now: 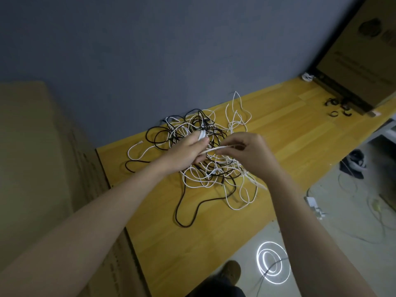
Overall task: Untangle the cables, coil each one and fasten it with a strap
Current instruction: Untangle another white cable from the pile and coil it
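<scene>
Head view, looking down on a yellow wood-grain bench (285, 133) set against a grey-blue wall (150, 50).

Centre of bench: tangle of cables (205, 168), black and white strands knotted through one another. White loops spill toward 12 and 1 o'clock, rising against the wall; one black loop (186, 211) trails out at 6 o'clock; a white end (135, 150) and a black end lie loose at 9 o'clock.

Left hand (186, 153): above the tangle, fingers curled around a small coil of white cable (202, 135) at its fingertips. Grip closed on the coil.

Right hand (250, 153): just to the 3 o'clock side of the left, fingers bent, pinching a white strand (218, 148) that runs taut between the two hands. More white cable hangs down from under this hand to the pile.

Far end of bench, 2 o'clock: several black straps (338, 107), curled, scattered near a large cardboard box (353, 67). A small white bundle (307, 77) sits at the wall beside the box; too small to tell whether it is fastened.

At 9 o'clock, flat cardboard (42, 168) abuts the bench edge.

Floor, 4 to 5 o'clock: stray cables, a bright ring-shaped light reflection (272, 262), a shoe (230, 273) below.
</scene>
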Motion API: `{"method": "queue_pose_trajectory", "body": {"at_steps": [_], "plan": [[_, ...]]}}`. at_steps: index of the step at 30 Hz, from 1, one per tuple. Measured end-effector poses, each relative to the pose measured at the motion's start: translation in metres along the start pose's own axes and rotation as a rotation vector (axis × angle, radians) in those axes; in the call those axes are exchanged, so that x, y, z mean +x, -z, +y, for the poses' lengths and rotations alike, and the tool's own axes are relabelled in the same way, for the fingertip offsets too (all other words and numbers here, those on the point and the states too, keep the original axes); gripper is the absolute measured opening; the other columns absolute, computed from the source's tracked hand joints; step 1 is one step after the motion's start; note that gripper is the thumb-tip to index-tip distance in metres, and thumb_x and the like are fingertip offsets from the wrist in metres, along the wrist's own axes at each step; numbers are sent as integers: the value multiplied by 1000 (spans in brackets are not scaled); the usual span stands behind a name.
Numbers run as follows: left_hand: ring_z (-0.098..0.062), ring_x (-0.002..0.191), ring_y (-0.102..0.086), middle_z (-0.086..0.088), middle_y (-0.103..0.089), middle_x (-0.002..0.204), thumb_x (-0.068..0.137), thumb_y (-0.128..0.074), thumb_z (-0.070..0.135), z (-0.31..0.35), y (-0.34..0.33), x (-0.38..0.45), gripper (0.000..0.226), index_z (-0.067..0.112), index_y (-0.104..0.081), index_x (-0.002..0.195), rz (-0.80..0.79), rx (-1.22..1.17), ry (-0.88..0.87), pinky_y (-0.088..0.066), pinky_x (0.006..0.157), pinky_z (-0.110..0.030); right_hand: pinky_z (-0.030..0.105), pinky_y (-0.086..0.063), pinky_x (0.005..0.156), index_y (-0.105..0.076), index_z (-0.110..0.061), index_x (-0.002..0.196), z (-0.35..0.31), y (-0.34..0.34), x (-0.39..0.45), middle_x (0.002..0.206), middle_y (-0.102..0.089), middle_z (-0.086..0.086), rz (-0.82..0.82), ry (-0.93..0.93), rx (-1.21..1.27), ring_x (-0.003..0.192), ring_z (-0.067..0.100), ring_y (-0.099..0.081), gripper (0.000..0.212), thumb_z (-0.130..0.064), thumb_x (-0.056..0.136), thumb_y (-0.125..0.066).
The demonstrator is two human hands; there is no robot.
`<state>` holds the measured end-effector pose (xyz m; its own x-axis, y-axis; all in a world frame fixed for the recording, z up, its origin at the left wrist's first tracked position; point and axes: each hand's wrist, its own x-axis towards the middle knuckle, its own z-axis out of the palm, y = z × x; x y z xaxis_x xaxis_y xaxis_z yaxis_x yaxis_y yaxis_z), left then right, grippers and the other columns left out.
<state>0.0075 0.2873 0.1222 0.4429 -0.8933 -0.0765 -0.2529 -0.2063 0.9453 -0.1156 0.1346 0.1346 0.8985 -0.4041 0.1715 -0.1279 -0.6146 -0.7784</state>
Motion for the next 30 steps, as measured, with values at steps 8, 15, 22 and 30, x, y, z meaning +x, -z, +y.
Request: {"method": "queue_pose_trajectory", "body": {"at_steps": [8, 15, 22, 30], "plan": [[-7, 40, -33, 8, -41, 45, 104, -30, 30, -4, 20, 7, 34, 12, -45, 80, 102, -369, 31, -29, 42, -18, 16, -32, 50, -70, -20, 92, 18, -14, 7, 53, -47, -15, 184, -65, 209, 50, 0, -39, 16, -29, 93, -57], [-10, 41, -24, 8, -32, 44, 85, -26, 72, -1, 11, 9, 61, 14, -46, 81, 24, -331, -27, -28, 44, -20, 27, -35, 49, -67, -22, 94, 4, -57, 42, 61, -57, -5, 300, -23, -17, 50, 6, -45, 25, -40, 97, -49], [-6, 37, -23, 9, -31, 46, 92, -39, 47, 0, 20, 6, 36, 13, -46, 80, 18, -589, -28, -27, 44, -18, 29, -40, 60, -61, -21, 86, 43, -88, 24, 76, -62, 8, 4, -261, 154, 61, 11, -51, 32, -33, 103, -36], [-6, 45, -35, 8, -50, 60, 105, -34, 21, -7, 13, 10, 25, 14, -40, 81, 209, -627, 36, -36, 53, -19, 38, -32, 110, -61, -3, 104, 58, -131, -30, 86, -66, 10, -214, 197, -602, 88, 30, -62, 16, -8, 92, -52]]}}
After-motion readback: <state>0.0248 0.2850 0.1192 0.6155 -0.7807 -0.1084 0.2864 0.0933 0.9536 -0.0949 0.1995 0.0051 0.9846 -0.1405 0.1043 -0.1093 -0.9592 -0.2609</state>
